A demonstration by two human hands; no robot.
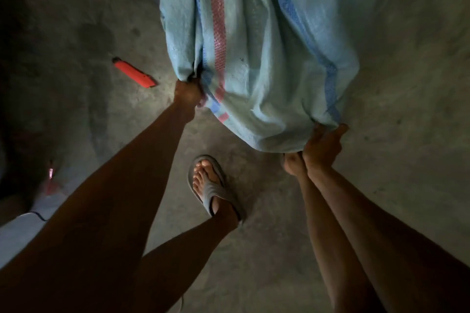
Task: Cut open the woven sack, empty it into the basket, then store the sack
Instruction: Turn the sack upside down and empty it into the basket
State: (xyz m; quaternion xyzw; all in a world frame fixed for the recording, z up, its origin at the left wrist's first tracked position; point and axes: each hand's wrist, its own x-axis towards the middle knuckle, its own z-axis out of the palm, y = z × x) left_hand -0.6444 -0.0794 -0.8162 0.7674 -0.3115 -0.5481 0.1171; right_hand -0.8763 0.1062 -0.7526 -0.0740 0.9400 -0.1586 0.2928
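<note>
Left hand (187,93): fist closed tight on a bunched corner of the woven sack (256,58), the fabric gathered into folds at the knuckles. Right hand (322,146): fingers curled up round the opposite near corner, thumb side toward the camera, gripping the edge from beneath. Both arms are extended forward and down.

The sack hangs stretched between the two grips. Its near end is held up off the concrete floor (407,84), and its body runs away from the person to the top edge of the view. It is pale blue-green woven plastic, slack and creased. Its mouth and contents cannot be seen. Markings: a red stripe (220,33) flanked by blue bands on the left half, and a blue stripe (292,7) on the right half.

A dark edge shows behind the sack's upper left side; what it is cannot be told.

A red utility knife (134,72) lies on the floor left of the left hand, apart from the sack.

Below the sack's near end, one foot in a grey sandal (216,193) stands on the floor between the arms. What looks like the toes of the other foot (292,165) show just beside the right wrist. Pale cloth (17,234) lies at the lower left edge.
</note>
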